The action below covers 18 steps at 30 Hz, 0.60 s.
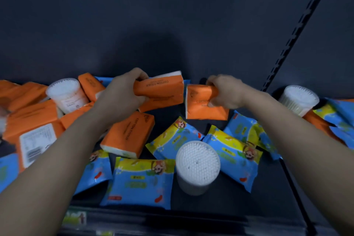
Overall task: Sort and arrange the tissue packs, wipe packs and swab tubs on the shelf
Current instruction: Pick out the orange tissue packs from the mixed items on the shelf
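Dark back panel [172, 15] fills the upper half of the frame; slotted upright [298, 30] runs diagonally at upper right

Shelf [239, 203] across the lower half, dark, goods lying mixed on it

Orange tissue packs heaped at mid left [32, 117], overlapping, one with its white barcode label up. One more orange pack [128, 134] lies tilted at centre, below the left forearm

Blue-and-yellow wipe packs spread over lower centre and right: the front one [141, 184] lies flat near the shelf edge, others overlap behind it, more at far right and far left

Left hand [122, 94], centre of frame, fingers curled round the end of an orange tissue pack [161, 87] printed COTTON TISSUE, lifted above the pile. Another orange pack sits just beneath it; cannot tell whether it is gripped too

Right hand [226, 92], right of centre, clenched on the top edge of a second orange tissue pack [203, 107], which hangs just beside the left one, ends nearly meeting

Swab tubs, three: one upright at lower centre [197, 166] among the wipes, one tilted at upper left [66, 92] among the orange packs, one at far right [298, 99]
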Available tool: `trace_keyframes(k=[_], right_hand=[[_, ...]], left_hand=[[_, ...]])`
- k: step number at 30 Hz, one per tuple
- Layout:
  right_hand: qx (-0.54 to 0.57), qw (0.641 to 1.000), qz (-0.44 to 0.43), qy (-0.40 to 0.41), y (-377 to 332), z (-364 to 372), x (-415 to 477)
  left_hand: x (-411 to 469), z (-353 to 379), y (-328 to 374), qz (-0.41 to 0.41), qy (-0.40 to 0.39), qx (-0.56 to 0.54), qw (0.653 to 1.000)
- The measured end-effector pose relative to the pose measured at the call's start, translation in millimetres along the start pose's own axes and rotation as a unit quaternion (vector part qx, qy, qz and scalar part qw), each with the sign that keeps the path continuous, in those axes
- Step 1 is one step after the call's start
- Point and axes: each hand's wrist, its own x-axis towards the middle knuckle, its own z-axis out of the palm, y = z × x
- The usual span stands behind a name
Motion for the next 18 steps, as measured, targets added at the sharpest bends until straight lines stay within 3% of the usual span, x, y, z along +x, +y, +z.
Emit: trace_keyframes(k=[9,18], right_hand=[[0.046,0.978,0.056,0.193,3.2,-33.0,-74.9],[0.018,0.958,0.181,0.220,11.5,-28.5,-180.2]], left_hand=[[-12.2,-7.0,36.4,0.069,0.016,-0.076,0.995],[-32.9,8.8,89.1,0.199,-0.026,-0.121,0.972]])
